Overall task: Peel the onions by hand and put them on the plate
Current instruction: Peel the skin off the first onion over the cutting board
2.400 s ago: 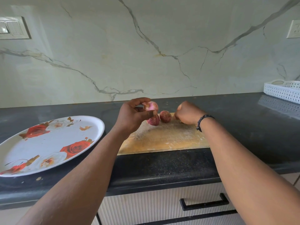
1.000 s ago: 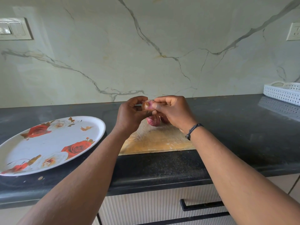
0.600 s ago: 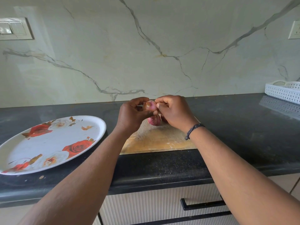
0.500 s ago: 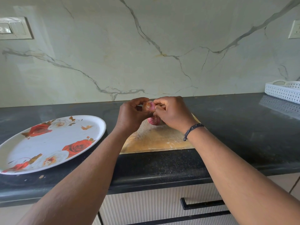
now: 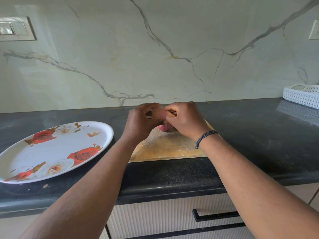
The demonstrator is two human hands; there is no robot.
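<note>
My left hand (image 5: 139, 122) grips a small pinkish onion (image 5: 158, 113) above the far end of the wooden cutting board (image 5: 165, 147). My right hand (image 5: 185, 118) is curled against the onion's right side, its fingertips pinching at the skin. Below the hands another reddish onion (image 5: 163, 128) lies on the board, partly hidden by my right hand. The white oval plate (image 5: 57, 149) with red roses sits to the left on the black counter, with no onion on it.
A white perforated basket (image 5: 302, 95) stands at the far right of the black counter (image 5: 259, 135). A marble wall rises behind. Drawers with black handles (image 5: 215, 217) are below the counter edge. A small scrap lies by the plate's near rim.
My right hand came from the board's right side to the onion held in my left hand and now pinches it. The third onion on the board is hidden behind my right hand.
</note>
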